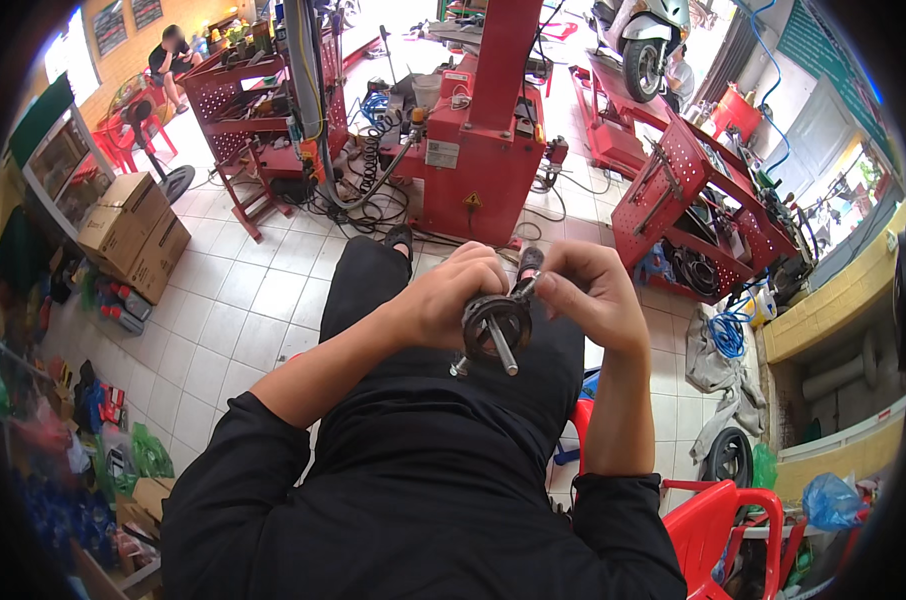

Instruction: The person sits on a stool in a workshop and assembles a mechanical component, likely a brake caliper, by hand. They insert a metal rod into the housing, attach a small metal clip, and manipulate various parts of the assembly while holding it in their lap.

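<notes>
I sit with both hands raised over my lap. My left hand [453, 292] grips a round dark metal part [496, 325], like a gear or hub, with a steel shaft [503, 348] sticking out toward me. My right hand [588, 290] pinches a small dark piece [525, 290] at the top edge of that round part with thumb and forefinger. My legs in black trousers stretch out below the hands, and sandalled feet show just past them.
A red machine [473, 150] stands straight ahead on the white tiled floor, with hoses and cables around its base. Red tool racks [693, 210] sit right, another red rack [253, 110] left. Cardboard boxes [133, 230] lie left. A person [171, 55] sits far left. Red plastic chair [723, 530] at lower right.
</notes>
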A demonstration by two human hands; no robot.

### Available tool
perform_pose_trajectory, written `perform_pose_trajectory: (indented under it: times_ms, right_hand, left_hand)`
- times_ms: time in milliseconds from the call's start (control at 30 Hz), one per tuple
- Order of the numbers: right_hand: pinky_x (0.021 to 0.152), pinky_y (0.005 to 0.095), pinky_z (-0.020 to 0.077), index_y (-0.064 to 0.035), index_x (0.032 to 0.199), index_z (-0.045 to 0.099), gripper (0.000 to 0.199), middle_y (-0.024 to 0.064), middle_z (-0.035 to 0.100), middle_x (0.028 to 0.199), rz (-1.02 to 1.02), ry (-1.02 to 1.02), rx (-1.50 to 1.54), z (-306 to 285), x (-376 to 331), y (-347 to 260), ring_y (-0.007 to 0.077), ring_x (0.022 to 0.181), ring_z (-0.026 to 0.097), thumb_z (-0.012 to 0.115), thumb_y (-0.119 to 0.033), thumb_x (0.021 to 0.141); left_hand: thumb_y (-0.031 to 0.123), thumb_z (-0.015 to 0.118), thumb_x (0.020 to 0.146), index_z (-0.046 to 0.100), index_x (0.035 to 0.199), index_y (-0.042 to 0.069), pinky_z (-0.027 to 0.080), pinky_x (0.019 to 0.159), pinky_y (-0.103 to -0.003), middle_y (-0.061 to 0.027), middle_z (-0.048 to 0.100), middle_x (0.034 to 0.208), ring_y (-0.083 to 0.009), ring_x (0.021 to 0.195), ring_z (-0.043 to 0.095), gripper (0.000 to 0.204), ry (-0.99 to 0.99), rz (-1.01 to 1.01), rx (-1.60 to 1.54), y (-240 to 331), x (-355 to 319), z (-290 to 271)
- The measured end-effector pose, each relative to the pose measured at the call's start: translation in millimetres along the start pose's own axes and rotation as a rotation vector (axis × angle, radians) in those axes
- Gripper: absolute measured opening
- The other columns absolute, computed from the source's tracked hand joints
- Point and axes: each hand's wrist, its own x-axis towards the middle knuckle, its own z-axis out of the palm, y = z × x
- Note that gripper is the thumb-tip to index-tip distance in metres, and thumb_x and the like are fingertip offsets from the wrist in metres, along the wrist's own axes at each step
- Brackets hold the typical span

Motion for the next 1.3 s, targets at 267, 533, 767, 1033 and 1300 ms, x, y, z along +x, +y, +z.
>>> perform_pose_trajectory:
  times_ms: [267,533,767,1033,1300]
  right_hand:
    - [0.053,0.0192,0.035,0.0003,0.092,0.059,0.018,-0.0022,0.054,0.069,-0.045,0.025,0.049,10,2,-8,0.0022,0.06,0.046,0.058,-0.017,0.087]
    - [0.053,0.0192,0.0359,0.0004,0.095,0.06,0.018,-0.0014,0.055,0.071,-0.079,0.055,0.118,13,3,-9,0.0025,0.06,0.046,0.054,-0.015,0.088]
    - [0.052,0.0191,0.0354,0.0003,0.098,0.059,0.018,-0.0016,0.054,0.069,-0.087,0.096,0.118,12,4,-8,0.0024,0.06,0.046,0.055,-0.014,0.088]
    - [0.051,0.0184,0.035,0.0008,0.097,0.06,0.016,-0.0014,0.053,0.069,-0.046,0.061,0.07,8,3,-5,0.0024,0.06,0.046,0.058,-0.01,0.085]
    - [0.051,0.0194,0.0331,-0.0003,0.096,0.059,0.021,-0.0033,0.052,0.065,-0.021,0.047,0.007,4,1,-4,0.0017,0.059,0.046,0.063,-0.018,0.086]
  left_hand:
    - [0.012,0.081,0.056,0.045,0.089,0.008,0.042,0.082,-0.038,-0.0067,0.054,0.089,-0.0307,0.088,0.051,0.049,-0.001,-0.011,0.013,1,0,-3]
    - [0.011,0.081,0.055,0.045,0.088,0.008,0.043,0.08,-0.038,-0.0068,0.054,0.089,-0.0303,0.088,0.051,0.049,0.004,-0.038,-0.026,1,0,-3]
    - [0.01,0.08,0.056,0.045,0.089,0.008,0.043,0.079,-0.037,-0.0061,0.054,0.088,-0.0298,0.086,0.052,0.048,0.007,-0.045,-0.027,1,1,-1]
    - [0.01,0.08,0.057,0.045,0.09,0.008,0.044,0.079,-0.038,-0.0064,0.055,0.089,-0.0299,0.087,0.053,0.048,0.012,-0.046,-0.035,1,0,0]
    - [0.01,0.081,0.056,0.045,0.088,0.008,0.043,0.08,-0.038,-0.0059,0.055,0.088,-0.0298,0.087,0.053,0.048,-0.006,-0.03,-0.036,0,0,1]
